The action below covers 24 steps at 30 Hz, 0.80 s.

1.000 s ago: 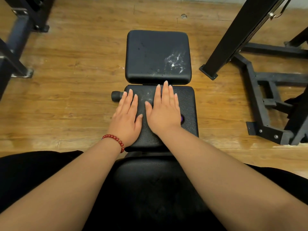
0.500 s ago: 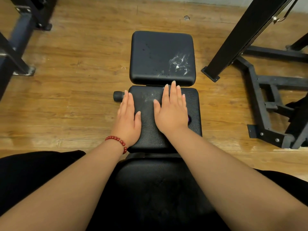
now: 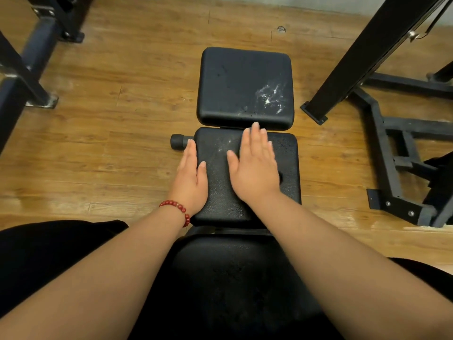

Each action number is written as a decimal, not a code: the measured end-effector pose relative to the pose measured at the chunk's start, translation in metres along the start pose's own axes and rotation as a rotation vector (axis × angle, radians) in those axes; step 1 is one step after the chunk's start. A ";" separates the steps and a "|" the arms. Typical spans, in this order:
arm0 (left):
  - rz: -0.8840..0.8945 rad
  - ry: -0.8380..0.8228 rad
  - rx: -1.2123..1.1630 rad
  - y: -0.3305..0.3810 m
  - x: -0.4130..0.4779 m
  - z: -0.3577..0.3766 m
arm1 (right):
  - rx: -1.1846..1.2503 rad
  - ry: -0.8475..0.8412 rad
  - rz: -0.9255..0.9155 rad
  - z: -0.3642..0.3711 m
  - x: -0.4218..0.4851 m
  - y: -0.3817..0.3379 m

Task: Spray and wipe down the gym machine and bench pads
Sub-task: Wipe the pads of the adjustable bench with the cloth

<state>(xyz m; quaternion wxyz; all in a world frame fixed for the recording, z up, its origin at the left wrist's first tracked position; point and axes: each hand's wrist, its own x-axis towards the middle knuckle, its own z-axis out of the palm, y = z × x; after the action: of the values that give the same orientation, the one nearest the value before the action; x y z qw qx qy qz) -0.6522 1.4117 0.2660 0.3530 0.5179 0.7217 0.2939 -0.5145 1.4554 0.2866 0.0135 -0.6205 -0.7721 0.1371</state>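
Left grip (image 3: 190,182), fingers straight, rests on the left edge of the mid pad (image 3: 220,200); right grip (image 3: 255,168) lies flat on its middle, holding nothing. The smeared far pad (image 3: 232,82) lies just beyond.

The middle pad (image 3: 220,204) is covered by two flat hands: the left hand (image 3: 190,182) on its left edge, the right hand (image 3: 255,168) near its centre. Beyond it, the far pad (image 3: 235,82) is marked with white streaks (image 3: 269,96).

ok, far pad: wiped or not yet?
Not wiped: white spray streaks show on the far pad, right side. The left hand and right hand rest on the middle pad.
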 end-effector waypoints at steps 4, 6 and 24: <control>0.008 -0.001 0.003 0.000 0.000 0.000 | -0.039 -0.020 -0.221 -0.008 0.002 0.020; 0.006 0.004 0.004 0.000 0.000 0.001 | -0.042 0.021 -0.070 -0.014 0.008 0.035; -0.008 0.000 0.015 -0.002 0.002 0.000 | -0.088 0.001 -0.187 -0.018 0.022 0.043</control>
<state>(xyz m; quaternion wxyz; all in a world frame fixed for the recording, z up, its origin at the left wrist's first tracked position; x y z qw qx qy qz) -0.6538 1.4134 0.2633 0.3504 0.5176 0.7260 0.2869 -0.4756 1.4887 0.2904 -0.0007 -0.5459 -0.8317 0.1011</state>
